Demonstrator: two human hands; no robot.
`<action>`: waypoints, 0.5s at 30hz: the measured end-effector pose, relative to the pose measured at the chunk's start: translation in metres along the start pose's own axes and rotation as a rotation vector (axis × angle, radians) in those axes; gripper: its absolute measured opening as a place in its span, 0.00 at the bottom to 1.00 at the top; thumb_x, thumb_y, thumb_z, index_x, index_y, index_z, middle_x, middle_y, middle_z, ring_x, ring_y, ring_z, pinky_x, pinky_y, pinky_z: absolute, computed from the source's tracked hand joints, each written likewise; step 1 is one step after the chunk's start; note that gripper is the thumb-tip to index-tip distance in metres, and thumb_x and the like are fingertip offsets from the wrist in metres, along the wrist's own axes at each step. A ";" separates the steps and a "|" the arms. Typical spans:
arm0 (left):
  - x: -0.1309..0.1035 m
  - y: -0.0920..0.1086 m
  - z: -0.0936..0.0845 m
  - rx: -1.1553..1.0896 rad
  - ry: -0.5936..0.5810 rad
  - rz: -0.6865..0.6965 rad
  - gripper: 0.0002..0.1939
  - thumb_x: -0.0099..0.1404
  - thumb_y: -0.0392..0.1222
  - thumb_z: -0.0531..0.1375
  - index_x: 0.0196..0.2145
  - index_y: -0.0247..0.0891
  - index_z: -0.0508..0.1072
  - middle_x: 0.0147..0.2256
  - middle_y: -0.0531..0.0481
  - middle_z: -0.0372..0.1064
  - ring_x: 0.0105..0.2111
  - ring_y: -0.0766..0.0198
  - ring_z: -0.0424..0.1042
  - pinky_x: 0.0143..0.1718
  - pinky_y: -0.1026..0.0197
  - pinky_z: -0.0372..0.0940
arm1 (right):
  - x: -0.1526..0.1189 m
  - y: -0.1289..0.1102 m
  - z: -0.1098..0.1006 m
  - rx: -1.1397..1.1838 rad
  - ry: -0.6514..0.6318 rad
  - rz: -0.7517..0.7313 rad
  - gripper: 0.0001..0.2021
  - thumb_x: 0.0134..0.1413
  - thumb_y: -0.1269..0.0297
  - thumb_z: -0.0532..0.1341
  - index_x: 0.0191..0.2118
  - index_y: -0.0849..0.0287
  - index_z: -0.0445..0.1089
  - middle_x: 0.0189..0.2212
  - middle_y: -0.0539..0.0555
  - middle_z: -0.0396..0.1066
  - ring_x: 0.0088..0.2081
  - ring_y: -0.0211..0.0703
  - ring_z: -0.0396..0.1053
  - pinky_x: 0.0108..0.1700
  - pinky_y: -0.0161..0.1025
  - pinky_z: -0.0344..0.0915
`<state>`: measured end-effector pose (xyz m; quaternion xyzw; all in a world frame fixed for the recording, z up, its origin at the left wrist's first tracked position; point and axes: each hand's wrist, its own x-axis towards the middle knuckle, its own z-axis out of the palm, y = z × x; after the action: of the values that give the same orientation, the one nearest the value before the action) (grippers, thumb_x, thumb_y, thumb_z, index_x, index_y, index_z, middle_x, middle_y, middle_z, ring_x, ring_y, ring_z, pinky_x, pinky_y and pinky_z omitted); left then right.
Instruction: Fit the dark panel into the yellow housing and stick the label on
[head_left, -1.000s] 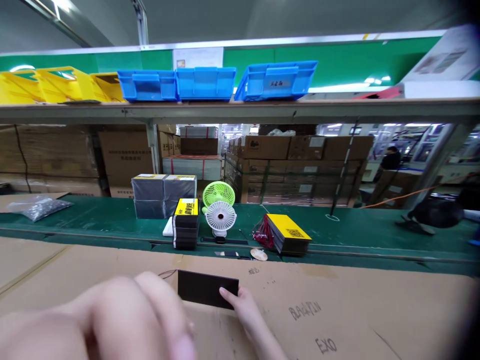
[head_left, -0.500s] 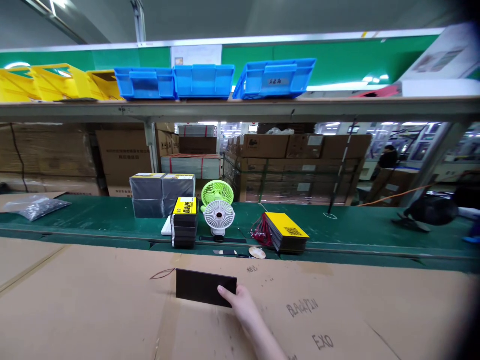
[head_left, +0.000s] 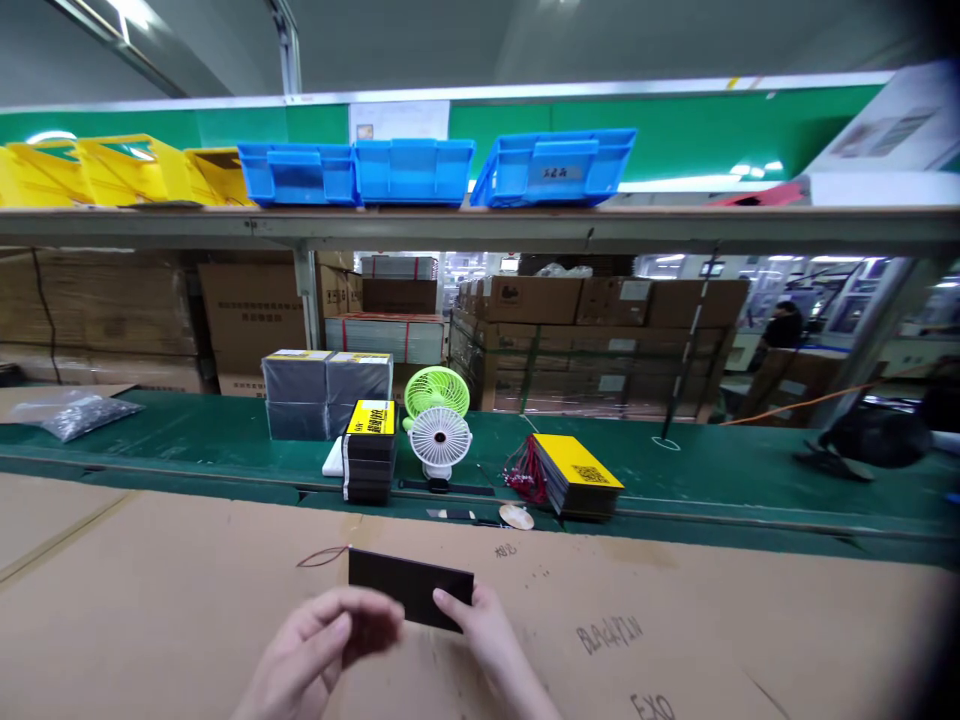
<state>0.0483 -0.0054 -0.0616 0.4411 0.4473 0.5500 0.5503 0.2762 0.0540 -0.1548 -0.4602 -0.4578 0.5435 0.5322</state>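
My right hand (head_left: 486, 625) grips a thin black rectangular panel (head_left: 405, 583) by its right end, thumb on the near face. The panel is held on its edge over the cardboard, and a thin looped wire (head_left: 322, 556) comes out of its upper left corner. In front of the panel's lower left part is my left hand (head_left: 330, 640), holding nothing that I can see. Its fingers are curved, with the thumb apart, and slightly blurred. Whether it touches the panel I cannot tell.
Cardboard (head_left: 187, 590) covers the near bench. Behind it stand a stack of dark panels with a yellow top (head_left: 581, 465), another yellow-topped stack (head_left: 369, 460), a white fan (head_left: 440, 440), a green fan (head_left: 435, 385) and grey wrapped blocks (head_left: 296, 390). A shelf (head_left: 480, 228) with bins runs overhead.
My left hand has come into view from below and moved up beside the panel. My right hand keeps its grip on the panel, which sits slightly lower in view.
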 end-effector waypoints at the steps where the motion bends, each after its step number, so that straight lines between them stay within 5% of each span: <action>1: 0.007 -0.002 0.008 -0.002 -0.107 -0.023 0.18 0.47 0.55 0.62 0.34 0.44 0.76 0.38 0.45 0.73 0.41 0.48 0.69 0.43 0.49 0.64 | 0.001 0.002 -0.001 -0.009 0.002 -0.009 0.21 0.38 0.56 0.66 0.39 0.64 0.71 0.39 0.59 0.73 0.44 0.55 0.68 0.50 0.49 0.59; 4: 0.029 -0.017 0.021 0.055 -0.196 -0.049 0.18 0.49 0.53 0.62 0.37 0.41 0.75 0.40 0.46 0.72 0.42 0.54 0.69 0.47 0.55 0.61 | 0.003 0.005 -0.001 0.009 -0.020 -0.018 0.20 0.39 0.56 0.65 0.40 0.63 0.71 0.39 0.58 0.73 0.44 0.54 0.69 0.50 0.48 0.60; 10: 0.079 -0.064 0.021 0.086 0.234 -0.010 0.23 0.47 0.59 0.60 0.28 0.35 0.72 0.24 0.50 0.68 0.27 0.62 0.67 0.30 0.62 0.61 | 0.000 -0.005 0.000 0.046 0.031 0.006 0.22 0.36 0.57 0.67 0.39 0.63 0.71 0.40 0.58 0.73 0.45 0.54 0.68 0.50 0.48 0.60; 15: 0.095 -0.088 0.032 0.102 0.311 0.068 0.22 0.51 0.58 0.58 0.36 0.37 0.69 0.37 0.47 0.69 0.41 0.57 0.66 0.45 0.58 0.59 | 0.002 -0.011 -0.004 0.086 0.090 0.031 0.21 0.35 0.56 0.67 0.39 0.62 0.72 0.39 0.58 0.73 0.44 0.54 0.68 0.50 0.48 0.60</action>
<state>0.0972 0.0890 -0.1416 0.3928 0.5391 0.6067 0.4323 0.2821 0.0564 -0.1444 -0.4679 -0.4026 0.5497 0.5629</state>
